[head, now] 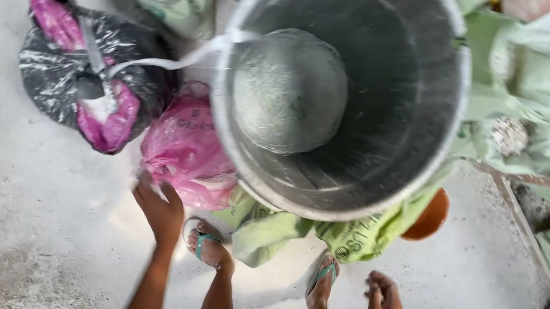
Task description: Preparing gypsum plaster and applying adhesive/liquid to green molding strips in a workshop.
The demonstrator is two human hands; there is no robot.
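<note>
Bare arms, green-strapped flip-flops [207, 242]

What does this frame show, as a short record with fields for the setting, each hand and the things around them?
setting: dusty grey floor, seen from above
left hand: open, at the edge of the pink bag
right hand: loosely curled, holding nothing, apart from everything
feet: in green sandals, between the hands
bucket: large, metal, with a grey dome-shaped lump inside
black bag: left of the pink bag, pink liner showing
green sacks: around and under the bucket
</note>
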